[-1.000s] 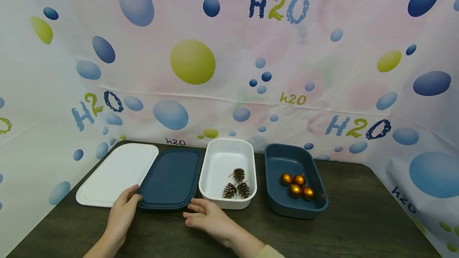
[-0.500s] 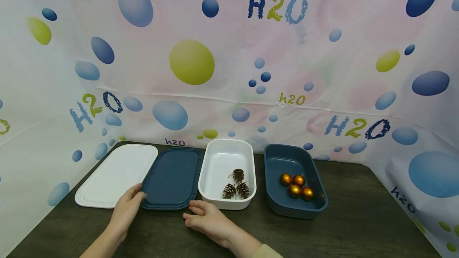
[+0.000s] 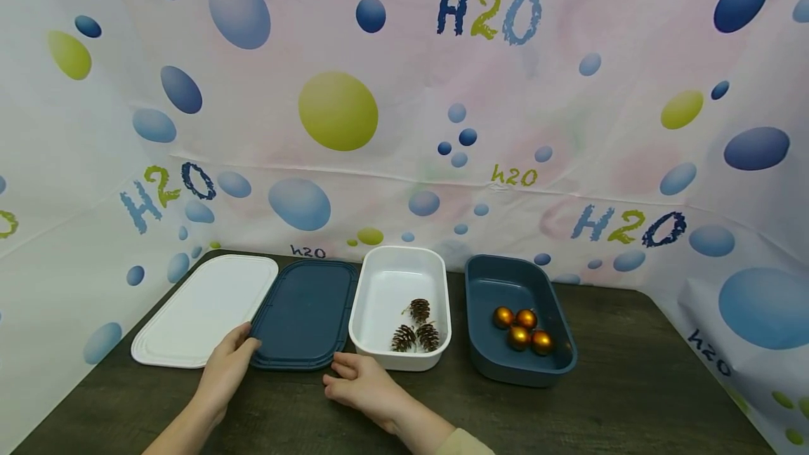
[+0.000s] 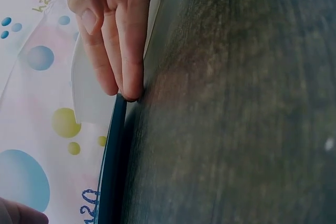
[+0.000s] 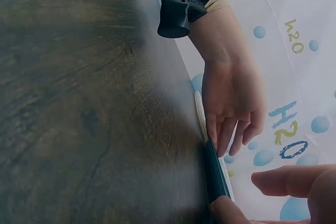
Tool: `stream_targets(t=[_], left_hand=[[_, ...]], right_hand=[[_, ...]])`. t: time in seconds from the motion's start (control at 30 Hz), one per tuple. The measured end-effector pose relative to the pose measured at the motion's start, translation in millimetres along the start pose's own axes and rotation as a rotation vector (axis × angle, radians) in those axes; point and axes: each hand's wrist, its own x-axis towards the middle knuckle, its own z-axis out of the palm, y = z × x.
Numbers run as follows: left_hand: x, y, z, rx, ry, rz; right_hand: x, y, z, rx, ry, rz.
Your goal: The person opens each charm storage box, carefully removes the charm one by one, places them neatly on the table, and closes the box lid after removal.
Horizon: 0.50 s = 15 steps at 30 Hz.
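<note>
A dark blue rectangular lid [image 3: 306,314] lies flat on the table between a white lid [image 3: 205,311] and a white container [image 3: 401,272]. At the blue lid's near left corner, my left hand [image 3: 222,369] touches its edge with extended fingers. My right hand [image 3: 365,388] has its fingertips at the near right corner, fingers mostly straight. In the left wrist view, the right hand [image 4: 113,30] meets the end of the lid's dark edge [image 4: 111,156]. The right wrist view shows the left hand [image 5: 233,95] by the lid's opposite end, fingers relaxed.
Inside the white container are a few pine cones [image 3: 417,328]. To its right stands a dark blue container [image 3: 505,279] holding several golden balls [image 3: 520,338]. Dark wooden tabletop [image 3: 632,371] extends to the right and in front. A patterned curtain [image 3: 404,90] rises behind the table.
The blue lid has shifted slightly to the right, along with my left hand at its corner. My right hand has stayed nearly still. The containers and white lid have not moved.
</note>
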Motion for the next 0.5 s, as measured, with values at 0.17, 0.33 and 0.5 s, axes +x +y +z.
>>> stream_targets(t=[0.17,0.33,0.5], left_hand=[[-1.2,-1.0,1.0,0.0,-0.009,-0.004],[-2.7,-1.6,1.5,-0.009,-0.01,-0.012],[-2.0,-1.9,1.7,-0.013,-0.005,-0.005]], right_hand=[[0.8,2.1,-1.6,0.015,0.017,-0.006],[1.1,2.3,-2.2,0.024,0.014,-0.002],[1.5,2.1,-2.4,0.028,0.009,0.004]])
